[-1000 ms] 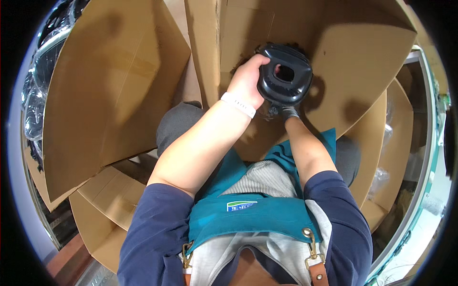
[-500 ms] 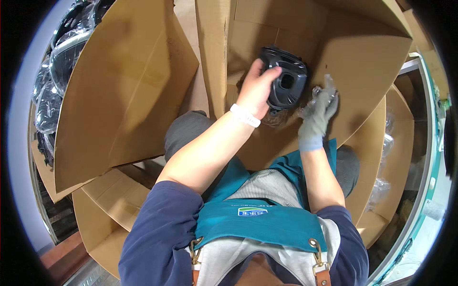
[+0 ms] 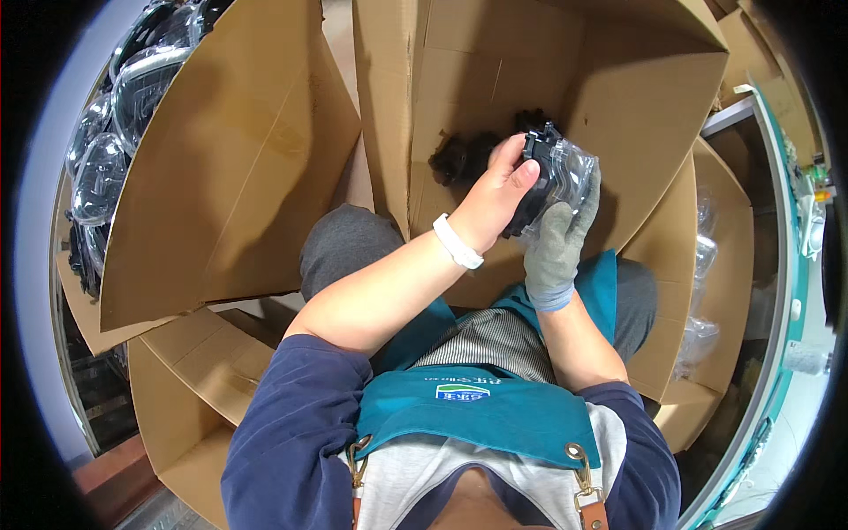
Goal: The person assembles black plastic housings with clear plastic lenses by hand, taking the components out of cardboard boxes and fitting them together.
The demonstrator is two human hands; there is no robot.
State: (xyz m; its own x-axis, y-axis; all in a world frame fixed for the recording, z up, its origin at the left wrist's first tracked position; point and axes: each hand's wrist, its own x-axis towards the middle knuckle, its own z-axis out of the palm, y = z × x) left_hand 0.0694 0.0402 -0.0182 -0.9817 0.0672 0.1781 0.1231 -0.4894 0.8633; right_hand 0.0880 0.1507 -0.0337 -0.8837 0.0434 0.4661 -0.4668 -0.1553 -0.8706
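My bare left hand [image 3: 491,201] grips a black plastic housing [image 3: 532,210], with the thumb on its near side. A clear moulded plastic cover [image 3: 576,173] lies against the housing's right side, and my gloved right hand [image 3: 553,252] holds it there from below and the right. The two parts touch, tilted on edge, over a deep open cardboard box [image 3: 654,141]. I cannot tell whether they are fastened together. Other black parts [image 3: 455,159] lie in shadow in the box, partly hidden behind my left hand.
A tall cardboard flap [image 3: 225,177] stands on the left, with several clear-covered black units [image 3: 104,177] beyond it. Another carton [image 3: 720,283] with clear plastic pieces [image 3: 698,340] stands to the right. An open carton [image 3: 190,433] sits at lower left, near my arm.
The black housing has turned on edge, and the clear cover in my right hand has come up against it. My right hand has moved left toward my left hand.
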